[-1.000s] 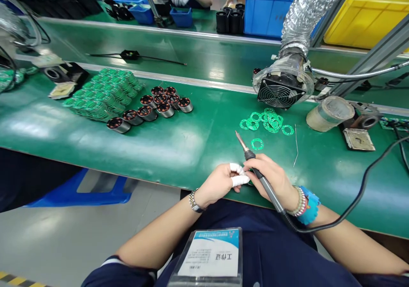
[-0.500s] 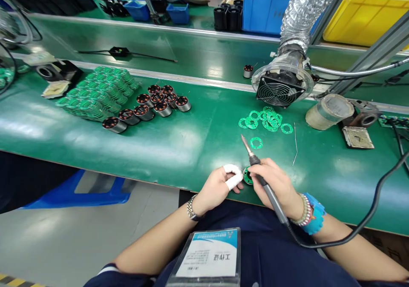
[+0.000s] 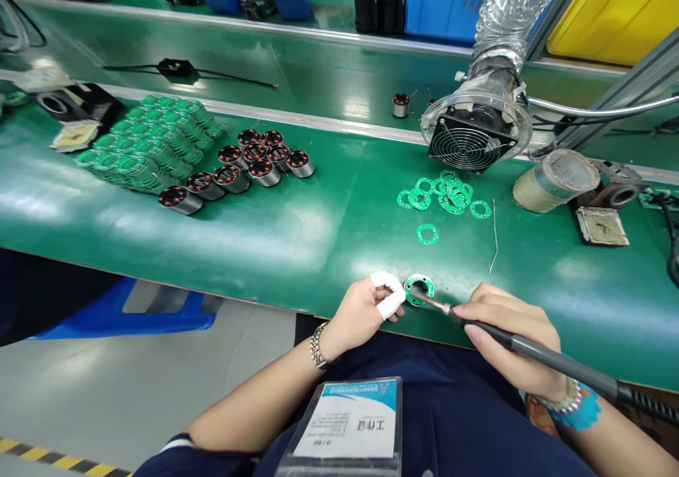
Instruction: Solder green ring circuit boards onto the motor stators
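My right hand (image 3: 512, 339) grips a black soldering iron (image 3: 535, 351) like a pen, its tip resting on a small green ring board (image 3: 419, 289) near the bench's front edge. My left hand (image 3: 368, 307), with white tape on two fingertips, is curled and pinches the left side of that part to steady it. A loose green ring (image 3: 427, 233) lies just beyond, and a pile of green rings (image 3: 444, 195) lies farther back. A thin solder wire (image 3: 495, 238) lies to the right of them.
Several wound motor stators (image 3: 241, 169) and a heap of green boards (image 3: 146, 148) sit at the left. A fume fan (image 3: 469, 141) on a foil duct stands at the back right, beside a tape roll (image 3: 554, 180) and a sponge tray (image 3: 602, 226). One stator (image 3: 401, 105) lies on the conveyor.
My right hand swung the soldering iron down from pointing up and away to lying nearly flat, tip now on the ring board. The left hand stayed put. A stator on the conveyor moved left.
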Motion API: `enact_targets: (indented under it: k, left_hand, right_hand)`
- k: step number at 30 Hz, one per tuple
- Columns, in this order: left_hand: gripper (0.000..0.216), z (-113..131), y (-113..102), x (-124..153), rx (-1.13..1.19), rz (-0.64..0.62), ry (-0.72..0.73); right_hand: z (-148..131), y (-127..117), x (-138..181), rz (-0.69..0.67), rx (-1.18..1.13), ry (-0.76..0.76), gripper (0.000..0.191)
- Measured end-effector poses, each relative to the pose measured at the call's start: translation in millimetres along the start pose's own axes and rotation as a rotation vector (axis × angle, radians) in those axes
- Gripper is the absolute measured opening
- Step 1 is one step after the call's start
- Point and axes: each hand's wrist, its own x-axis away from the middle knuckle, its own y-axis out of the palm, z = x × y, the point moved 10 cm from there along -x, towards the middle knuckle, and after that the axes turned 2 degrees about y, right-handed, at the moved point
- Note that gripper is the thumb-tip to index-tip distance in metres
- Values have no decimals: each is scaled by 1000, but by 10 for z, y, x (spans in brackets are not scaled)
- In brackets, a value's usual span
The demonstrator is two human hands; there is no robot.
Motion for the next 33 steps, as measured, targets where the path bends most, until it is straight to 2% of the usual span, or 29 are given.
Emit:
enact_targets:
  k: [18,33]
  left_hand:
    - [14,-6,-13,0,-33,10,3]
    - [16,-38,-31,2,-34,25,-15]
  right_hand:
    - [50,64,10,-38,-48,29,26]
    - [57,-121,-10,60,-8,56,24]
